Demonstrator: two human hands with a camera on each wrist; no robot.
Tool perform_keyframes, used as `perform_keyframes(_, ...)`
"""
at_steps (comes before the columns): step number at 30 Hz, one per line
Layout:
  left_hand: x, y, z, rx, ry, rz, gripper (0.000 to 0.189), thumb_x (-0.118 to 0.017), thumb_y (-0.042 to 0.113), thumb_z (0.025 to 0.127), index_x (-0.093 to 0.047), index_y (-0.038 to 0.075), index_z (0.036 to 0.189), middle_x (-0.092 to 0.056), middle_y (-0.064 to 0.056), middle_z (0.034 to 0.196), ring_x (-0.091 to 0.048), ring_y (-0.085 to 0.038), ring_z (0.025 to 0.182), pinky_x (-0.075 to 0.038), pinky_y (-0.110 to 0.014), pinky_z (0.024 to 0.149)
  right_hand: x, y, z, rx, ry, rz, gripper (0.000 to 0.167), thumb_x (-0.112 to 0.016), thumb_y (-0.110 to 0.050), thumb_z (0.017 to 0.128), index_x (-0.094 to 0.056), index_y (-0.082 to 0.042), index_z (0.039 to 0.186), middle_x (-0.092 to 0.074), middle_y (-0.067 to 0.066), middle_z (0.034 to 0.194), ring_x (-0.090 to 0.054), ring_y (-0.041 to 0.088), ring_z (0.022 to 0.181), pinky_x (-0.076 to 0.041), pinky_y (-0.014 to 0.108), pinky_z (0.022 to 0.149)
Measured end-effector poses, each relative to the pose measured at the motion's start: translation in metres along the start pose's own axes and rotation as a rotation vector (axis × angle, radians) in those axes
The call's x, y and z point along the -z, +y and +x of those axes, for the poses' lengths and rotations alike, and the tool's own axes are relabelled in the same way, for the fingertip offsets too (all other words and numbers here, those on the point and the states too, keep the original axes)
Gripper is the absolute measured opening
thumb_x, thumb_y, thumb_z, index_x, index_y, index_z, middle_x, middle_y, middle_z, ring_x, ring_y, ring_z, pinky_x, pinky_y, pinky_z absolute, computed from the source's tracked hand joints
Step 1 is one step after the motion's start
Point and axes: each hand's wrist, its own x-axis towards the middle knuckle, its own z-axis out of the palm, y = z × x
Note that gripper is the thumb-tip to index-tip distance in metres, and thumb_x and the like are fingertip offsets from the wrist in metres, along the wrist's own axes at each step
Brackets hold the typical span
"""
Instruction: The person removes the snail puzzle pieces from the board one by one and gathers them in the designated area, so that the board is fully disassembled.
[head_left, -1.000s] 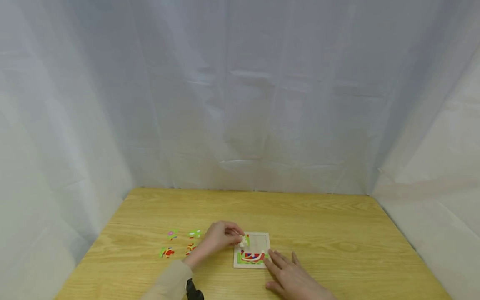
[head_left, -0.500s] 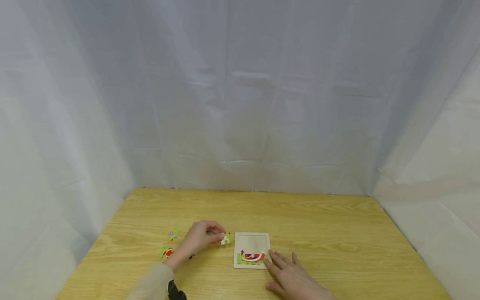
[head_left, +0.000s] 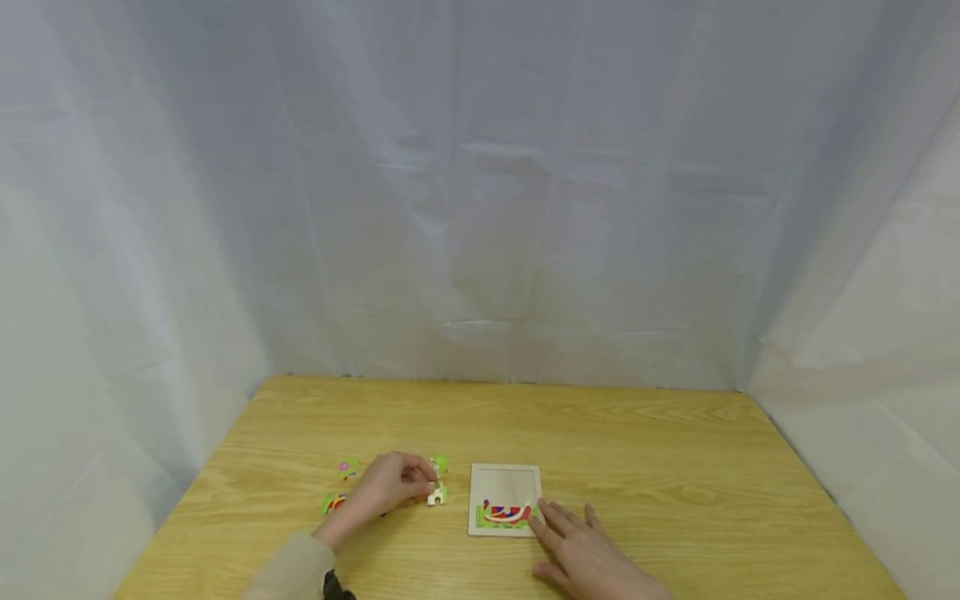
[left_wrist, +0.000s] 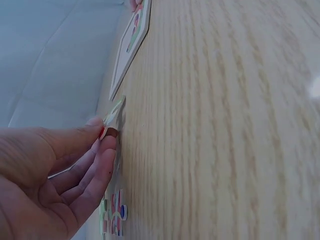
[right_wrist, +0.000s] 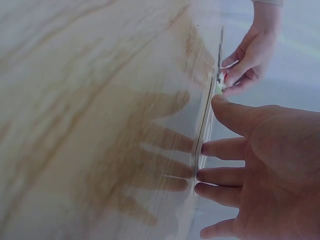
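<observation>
My left hand (head_left: 393,485) pinches a small white-and-green jigsaw piece (head_left: 437,497) between thumb and fingers, just left of the wooden puzzle tray. A green patch (head_left: 439,463) shows right above that piece. In the left wrist view the held piece (left_wrist: 115,116) is tilted close over the table. The square puzzle tray (head_left: 506,479) has a red, white and green picture strip (head_left: 506,515) along its near side; bare wood shows behind it. My right hand (head_left: 585,550) lies with fingers spread, fingertips at the tray's right edge.
To the left lie a green piece with a pink flower (head_left: 346,468) and a red-and-green piece (head_left: 333,503), partly covered by my left hand. The wooden table (head_left: 637,450) ends at pale hanging sheets (head_left: 495,250) at the back and sides.
My left hand has lifted the white-and-green piece away from the tray and carried it left, then slightly nearer. My right hand has stayed at the tray's edge.
</observation>
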Motion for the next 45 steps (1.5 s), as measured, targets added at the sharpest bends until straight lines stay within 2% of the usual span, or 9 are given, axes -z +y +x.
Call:
perform_keyframes(8, -0.003, 0.002, -0.004, -0.081, 0.032, 0.104, 0.017, -0.087, 0.007, 0.078, -0.074, 0.004, 0.089, -0.069, 0.0, 0.077, -0.06, -0.009, 0.068, -0.05, -0.021, 0.059, 0.001, 0.0, 0.002, -0.011, -0.021, 0.015, 0.068, -0.056, -0.052, 0.099, -0.047, -0.008, 0.151, -0.04, 0.016, 0.158, -0.039, 0.039, 0.144, -0.025, 0.072, 0.112)
perform_keyframes(14, -0.006, 0.006, -0.006, -0.054, 0.053, 0.144, 0.016, -0.087, 0.003, 0.076, -0.075, 0.005, 0.087, -0.066, 0.002, 0.076, -0.057, -0.009, 0.069, -0.048, -0.019, 0.06, 0.002, 0.0, 0.001, -0.012, -0.018, 0.021, 0.068, -0.056, -0.052, 0.099, -0.047, -0.008, 0.151, -0.04, 0.016, 0.158, -0.038, 0.039, 0.144, -0.025, 0.072, 0.112)
perform_keyframes(25, -0.007, 0.002, -0.004, -0.048, 0.088, 0.175, 0.011, -0.084, 0.005, 0.081, -0.074, 0.009, 0.083, -0.065, 0.005, 0.075, -0.057, -0.009, 0.069, -0.047, -0.02, 0.059, 0.005, 0.0, -0.001, -0.012, -0.01, 0.035, 0.068, -0.053, -0.054, 0.1, -0.048, -0.009, 0.151, -0.04, 0.015, 0.159, -0.039, 0.039, 0.144, -0.025, 0.072, 0.112)
perform_keyframes(31, -0.006, 0.008, 0.0, -0.025, 0.145, 0.213, 0.003, -0.077, 0.015, 0.091, -0.076, 0.013, 0.089, -0.07, 0.006, 0.082, -0.06, -0.009, 0.074, -0.052, -0.025, 0.064, 0.007, 0.002, -0.002, 0.007, 0.008, 0.064, 0.066, -0.054, -0.052, 0.101, -0.049, -0.007, 0.15, -0.042, 0.016, 0.157, -0.039, 0.04, 0.143, -0.025, 0.074, 0.111)
perform_keyframes(38, -0.007, 0.016, 0.007, -0.055, 0.147, 0.16, 0.01, -0.07, 0.019, 0.097, -0.076, 0.012, 0.099, -0.073, 0.003, 0.088, -0.065, -0.011, 0.076, -0.054, -0.026, 0.064, 0.008, 0.002, -0.002, 0.038, 0.052, 0.056, 0.063, -0.053, -0.049, 0.102, -0.049, -0.008, 0.15, -0.042, 0.013, 0.158, -0.04, 0.038, 0.143, -0.026, 0.075, 0.109)
perform_keyframes(42, -0.012, 0.023, 0.011, -0.078, 0.109, 0.098, 0.014, -0.067, 0.02, 0.099, -0.075, 0.009, 0.102, -0.073, -0.003, 0.088, -0.065, -0.012, 0.076, -0.053, -0.023, 0.061, 0.006, -0.002, 0.001, 0.087, 0.094, 0.011, 0.058, -0.055, -0.044, 0.103, -0.051, -0.009, 0.149, -0.044, 0.012, 0.157, -0.043, 0.037, 0.142, -0.031, 0.072, 0.109)
perform_keyframes(45, -0.017, 0.028, 0.014, -0.102, 0.074, 0.06, 0.017, -0.066, 0.02, 0.1, -0.075, 0.006, 0.103, -0.074, -0.007, 0.089, -0.066, -0.016, 0.075, -0.052, -0.022, 0.06, 0.004, -0.007, 0.003, 0.108, 0.087, -0.001, 0.057, -0.055, -0.042, 0.103, -0.051, -0.009, 0.149, -0.042, 0.01, 0.158, -0.042, 0.035, 0.143, -0.033, 0.067, 0.111)
